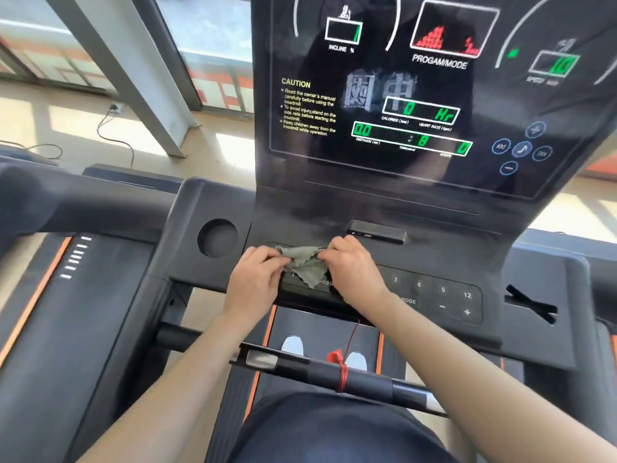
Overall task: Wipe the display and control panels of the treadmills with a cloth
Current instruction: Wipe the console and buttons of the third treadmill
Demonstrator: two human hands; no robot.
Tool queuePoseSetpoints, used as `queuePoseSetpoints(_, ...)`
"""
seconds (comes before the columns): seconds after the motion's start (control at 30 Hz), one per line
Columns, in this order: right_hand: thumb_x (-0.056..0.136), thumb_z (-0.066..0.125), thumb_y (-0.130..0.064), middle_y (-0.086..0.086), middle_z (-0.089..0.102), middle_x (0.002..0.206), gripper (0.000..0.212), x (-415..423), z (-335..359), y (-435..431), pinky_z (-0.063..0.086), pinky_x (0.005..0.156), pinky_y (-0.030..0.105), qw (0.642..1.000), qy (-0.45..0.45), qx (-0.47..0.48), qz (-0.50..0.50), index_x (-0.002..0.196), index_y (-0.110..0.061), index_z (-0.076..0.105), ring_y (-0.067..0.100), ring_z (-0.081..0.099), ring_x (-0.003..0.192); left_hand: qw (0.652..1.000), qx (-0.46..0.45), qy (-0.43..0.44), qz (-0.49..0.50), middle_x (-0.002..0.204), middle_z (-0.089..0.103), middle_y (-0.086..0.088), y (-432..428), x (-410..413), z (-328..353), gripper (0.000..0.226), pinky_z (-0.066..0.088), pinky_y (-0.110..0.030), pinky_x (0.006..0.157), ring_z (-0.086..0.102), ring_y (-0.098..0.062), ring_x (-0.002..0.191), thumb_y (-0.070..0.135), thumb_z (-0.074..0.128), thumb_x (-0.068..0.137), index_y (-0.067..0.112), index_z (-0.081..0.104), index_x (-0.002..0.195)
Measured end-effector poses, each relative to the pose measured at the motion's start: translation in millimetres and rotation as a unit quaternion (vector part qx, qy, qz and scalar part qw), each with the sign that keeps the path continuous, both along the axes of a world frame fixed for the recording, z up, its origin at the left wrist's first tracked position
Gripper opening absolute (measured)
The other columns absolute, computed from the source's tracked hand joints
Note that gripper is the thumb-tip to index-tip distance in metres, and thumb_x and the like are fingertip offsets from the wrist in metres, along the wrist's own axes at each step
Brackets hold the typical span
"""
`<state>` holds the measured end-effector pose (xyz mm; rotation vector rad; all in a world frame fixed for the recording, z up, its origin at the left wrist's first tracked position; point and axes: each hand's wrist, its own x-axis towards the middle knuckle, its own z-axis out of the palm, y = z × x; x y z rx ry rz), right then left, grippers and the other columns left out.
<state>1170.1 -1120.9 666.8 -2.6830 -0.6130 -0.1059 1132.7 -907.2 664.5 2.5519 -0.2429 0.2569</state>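
Grey-green cloth (305, 265) bunched over left end of lower control panel (434, 295), pinched from both sides. Left hand (257, 275) curled shut on cloth's left edge; right hand (350, 269) closed on its right edge, knuckles up. Keys 3, 6, 9, 12, MODE, minus and plus exposed right of right hand. Black glossy display (400, 105) upright above, lit green digits, red program bars, yellow CAUTION text, smudged patch near centre. Round cup holder (217, 237) in console left of hands. Red safety cord (342, 365) wrapped on front handlebar (334, 372). White shoes (293, 345) on belt below. Neighbouring treadmill deck (50, 295) with orange stripe at left. Pale sunlit floor (83, 128), slanted grey column (133, 78), windows behind, power cable (107, 125) trailing across floor.
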Motion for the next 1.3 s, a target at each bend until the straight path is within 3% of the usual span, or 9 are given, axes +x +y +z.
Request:
queuePoseSetpoints(0.2,0.068,0.073,0.011,0.002,0.057,0.08,0.037,14.1,6.6,-5.1,0.053,0.063,0.034,0.996,0.024,-0.035,-0.081,0.094,-0.015,0.073,0.025,0.05,0.078,1.0,-0.023,0.011,-0.006,0.099,0.068,0.0,-22.5,30.6,6.5,0.021,0.052,-0.038,0.077,0.057,-0.026,0.087,0.0,0.069,0.088,0.014,0.077,0.102)
queuePoseSetpoints(0.37,0.068,0.072,0.008,0.008,0.058,0.096,0.066,-23.5,10.7,11.1,0.051,0.061,0.039,0.997,0.041,-0.017,-0.055,0.13,-0.013,0.06,0.029,0.049,0.08,0.999,-0.021,0.019,-0.041,0.104,0.07,0.002,-24.1,19.2,9.8,0.032,0.05,-0.035,0.079,0.059,-0.025,0.091,-0.002,0.069,0.084,0.015,0.069,0.111)
queuePoseSetpoints(0.43,0.066,0.072,0.007,0.01,0.06,0.099,0.062,-42.0,11.8,20.2,0.051,0.063,0.038,0.998,0.03,-0.015,-0.05,0.126,-0.009,0.063,0.03,0.052,0.08,0.998,-0.026,0.017,-0.056,0.102,0.071,0.001,-18.4,9.1,6.0,0.032,0.048,-0.031,0.08,0.06,-0.025,0.09,-0.004,0.072,0.082,0.013,0.071,0.109)
queuePoseSetpoints(0.57,0.075,0.065,0.004,0.01,0.057,0.092,0.024,-71.2,2.2,29.8,0.052,0.069,0.04,0.998,0.005,-0.006,-0.058,0.096,-0.008,0.069,0.029,0.051,0.078,0.995,-0.029,0.02,-0.088,0.096,0.069,0.001,-5.9,-14.2,-1.4,0.022,0.045,-0.027,0.08,0.06,-0.024,0.087,0.001,0.078,0.082,0.013,0.078,0.101)
queuePoseSetpoints(0.63,0.075,0.067,0.005,0.009,0.055,0.088,0.018,-80.6,-1.9,28.8,0.049,0.069,0.038,0.998,-0.003,-0.009,-0.057,0.088,-0.008,0.068,0.027,0.05,0.076,0.994,-0.033,0.023,-0.1,0.094,0.068,0.002,-4.8,-21.9,-4.1,0.02,0.045,-0.027,0.079,0.06,-0.024,0.085,0.003,0.079,0.082,0.014,0.078,0.099)
queuePoseSetpoints(0.77,0.072,0.062,0.007,0.008,0.053,0.079,0.015,-101.6,-0.9,14.2,0.047,0.063,0.037,0.995,-0.022,0.002,-0.096,0.078,-0.007,0.066,0.028,0.05,0.071,0.989,-0.038,0.014,-0.145,0.092,0.066,0.002,-26.6,-36.4,-8.4,0.02,0.048,-0.031,0.077,0.059,-0.023,0.082,0.002,0.079,0.081,0.013,0.078,0.097)
queuePoseSetpoints(0.97,0.084,0.047,-0.004,0.008,0.056,0.089,0.021,-119.2,-2.7,-38.8,0.048,0.065,0.037,0.978,-0.033,0.016,-0.205,0.088,-0.007,0.067,0.027,0.048,0.076,0.985,-0.039,-0.026,-0.165,0.1,0.066,-0.004,-92.5,-52.5,-2.5,0.02,0.054,-0.034,0.072,0.055,-0.023,0.089,0.001,0.072,0.088,0.009,0.076,0.105)
queuePoseSetpoints(1.07,0.076,0.059,0.005,0.01,0.053,0.092,0.017,-114.0,-6.8,-50.4,0.05,0.067,0.039,0.987,-0.013,0.011,-0.162,0.087,-0.007,0.065,0.027,0.046,0.08,0.989,0.014,-0.007,-0.149,0.099,0.063,-0.006,-113.3,-51.5,-4.0,0.016,0.055,-0.042,0.061,0.051,-0.025,0.087,0.0,0.071,0.087,0.006,0.075,0.101)
queuePoseSetpoints(1.3,0.059,0.075,0.005,0.004,0.056,0.099,0.03,-102.2,-0.2,-69.6,0.043,0.076,0.025,0.999,-0.032,-0.002,-0.034,0.083,-0.01,0.067,0.026,0.054,0.08,0.99,0.083,0.022,-0.109,0.097,0.059,-0.006,-127.4,-55.6,5.1,0.013,0.053,-0.043,0.065,0.052,-0.029,0.083,-0.001,0.069,0.086,0.008,0.077,0.093)
